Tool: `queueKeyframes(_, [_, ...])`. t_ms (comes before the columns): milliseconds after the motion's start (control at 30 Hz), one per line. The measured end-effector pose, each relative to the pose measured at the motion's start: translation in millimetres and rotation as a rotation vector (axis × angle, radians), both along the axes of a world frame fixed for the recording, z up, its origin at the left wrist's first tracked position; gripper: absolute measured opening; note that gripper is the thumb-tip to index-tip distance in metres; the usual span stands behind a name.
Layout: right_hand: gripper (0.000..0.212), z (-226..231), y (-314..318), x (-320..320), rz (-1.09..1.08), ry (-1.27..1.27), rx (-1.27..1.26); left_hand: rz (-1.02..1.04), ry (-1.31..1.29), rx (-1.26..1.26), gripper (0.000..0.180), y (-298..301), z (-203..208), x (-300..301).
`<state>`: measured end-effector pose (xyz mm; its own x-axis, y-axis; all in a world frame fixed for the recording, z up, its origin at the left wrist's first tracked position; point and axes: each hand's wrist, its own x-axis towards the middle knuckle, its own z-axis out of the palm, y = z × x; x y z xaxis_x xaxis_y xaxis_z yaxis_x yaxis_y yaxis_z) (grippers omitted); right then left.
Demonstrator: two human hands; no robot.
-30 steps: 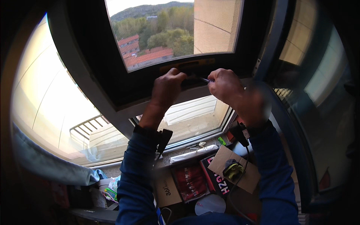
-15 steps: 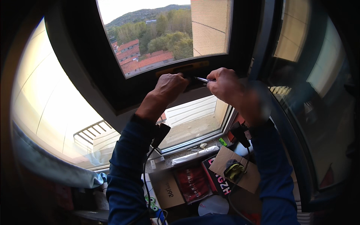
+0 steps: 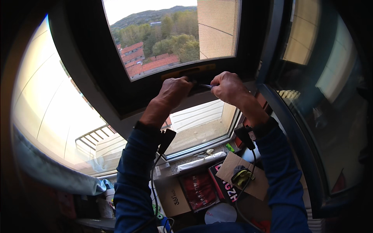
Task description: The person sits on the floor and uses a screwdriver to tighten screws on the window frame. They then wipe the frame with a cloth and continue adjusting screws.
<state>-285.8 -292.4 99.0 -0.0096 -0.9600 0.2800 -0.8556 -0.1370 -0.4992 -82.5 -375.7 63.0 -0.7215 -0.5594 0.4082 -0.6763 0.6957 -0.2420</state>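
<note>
My right hand (image 3: pixel 229 89) is closed around the handle of a screwdriver (image 3: pixel 204 86), whose thin metal shaft points left toward my other hand's fingertips. My left hand (image 3: pixel 173 92) is pinched against the lower rail of a dark window frame (image 3: pixel 149 79); whatever its fingertips hold is hidden. Just above both hands, a yellow-brown bar with a dark slot (image 3: pixel 202 68) runs along that rail. The screwdriver's tip is lost in the shadow near my left fingers.
A blue-framed glass sash (image 3: pixel 299 128) stands swung in at the right. Below my arms, the sill holds a long white packet (image 3: pixel 202 161). Further down are a brown cardboard box (image 3: pixel 173 200), a red plastic-wrapped package (image 3: pixel 196 190) and a cardboard flap (image 3: pixel 258 184). Black cables hang from both wrists.
My right hand has moved slightly left with the screwdriver, bringing it closer to my left hand, and the right wrist has turned. My left hand stays at nearly the same place.
</note>
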Motion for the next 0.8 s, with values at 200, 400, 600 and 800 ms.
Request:
queueKeyframes(200, [0.021,-12,0,13,-0.065,0.090,-0.083,-0.183,0.600,-0.007,0.017,0,-14,23])
queueKeyframes(400, [0.018,-11,3,25,-0.100,0.204,-0.013,-0.237,0.905,0.154,0.021,-8,-16,28])
queueKeyframes(600, [0.019,-1,3,30,-0.115,0.141,-0.027,-0.232,0.967,0.265,0.021,-5,-15,26])
queueKeyframes(800, [0.017,19,8,48,-0.101,0.371,0.122,-0.223,0.956,0.241,0.022,-7,-19,25])
